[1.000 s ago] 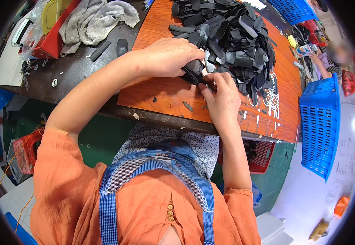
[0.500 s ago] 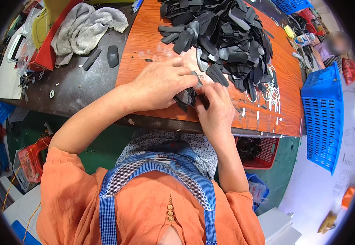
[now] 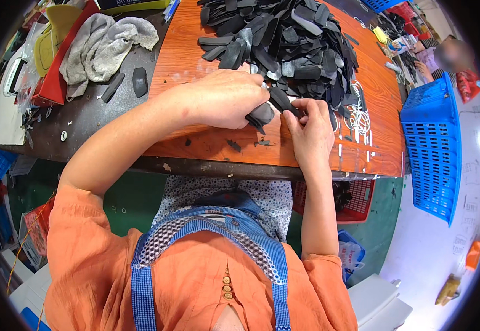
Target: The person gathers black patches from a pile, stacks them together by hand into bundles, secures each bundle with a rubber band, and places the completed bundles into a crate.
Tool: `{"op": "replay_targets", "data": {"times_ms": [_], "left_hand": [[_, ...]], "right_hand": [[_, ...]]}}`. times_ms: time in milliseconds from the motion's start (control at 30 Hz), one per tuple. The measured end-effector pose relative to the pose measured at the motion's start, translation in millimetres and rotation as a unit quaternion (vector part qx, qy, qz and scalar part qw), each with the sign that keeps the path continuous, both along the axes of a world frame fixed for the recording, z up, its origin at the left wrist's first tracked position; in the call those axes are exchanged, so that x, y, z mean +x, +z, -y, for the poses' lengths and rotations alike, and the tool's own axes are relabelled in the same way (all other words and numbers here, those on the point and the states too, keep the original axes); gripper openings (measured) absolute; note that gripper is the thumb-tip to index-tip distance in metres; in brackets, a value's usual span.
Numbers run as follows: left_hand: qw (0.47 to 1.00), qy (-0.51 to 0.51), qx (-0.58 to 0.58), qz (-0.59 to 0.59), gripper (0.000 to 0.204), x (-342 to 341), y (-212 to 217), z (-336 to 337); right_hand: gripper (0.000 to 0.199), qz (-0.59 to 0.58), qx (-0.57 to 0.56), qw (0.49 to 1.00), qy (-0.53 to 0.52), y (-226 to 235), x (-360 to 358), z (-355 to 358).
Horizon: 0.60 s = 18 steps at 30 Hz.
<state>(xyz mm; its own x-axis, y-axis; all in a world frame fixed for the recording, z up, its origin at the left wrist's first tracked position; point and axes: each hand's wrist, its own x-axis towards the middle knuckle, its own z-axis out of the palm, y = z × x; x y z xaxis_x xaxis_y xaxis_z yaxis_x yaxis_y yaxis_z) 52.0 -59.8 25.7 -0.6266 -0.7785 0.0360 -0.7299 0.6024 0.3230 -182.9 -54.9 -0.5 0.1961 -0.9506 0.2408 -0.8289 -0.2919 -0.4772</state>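
Observation:
My left hand is closed around a small bunch of flat black strips, whose ends stick out below its fingers. To its right, my right hand pinches the near end of one flat black strip at the edge of the pile. The fingertips are partly hidden behind the thumb. Just beyond both hands lies a big heap of similar black strips with rounded ends, some with greyish faces. Black scraps are scattered on the wood-patterned board near the table edge.
Tangled white cord lies right of the heap. On the left are a grey cloth, two loose strips and a red bin. A blue crate stands at right, a red basket below the table. Another person sits far right.
My hands have moved apart and farther from the table edge. My right hand has gone right to a strip by the heap; my left still holds its bunch. The view has shifted slightly.

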Motion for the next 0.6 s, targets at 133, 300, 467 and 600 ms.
{"op": "replay_targets", "data": {"times_ms": [133,300,467,600], "left_hand": [[1.0,0.027,0.002,-0.007,0.04,-1.1,5.8,-19.8],[0.975,0.031,-0.148,-0.165,0.054,-4.1,-23.8,-49.6],[0.975,0.065,-0.126,-0.17,0.041,-0.2,-27.7,-51.0],[0.974,0.094,-0.072,-0.193,0.029,3.6,-22.3,-51.3]], "right_hand": [[0.02,0.077,-0.02,0.997,0.015,-5.1,-3.4,-4.2],[0.017,0.139,-0.011,0.986,0.093,-4.5,7.5,-22.4],[0.023,0.144,0.053,0.972,0.176,-3.7,13.4,-19.0],[0.03,-0.026,-0.161,0.976,0.146,4.7,36.3,7.4]]}}
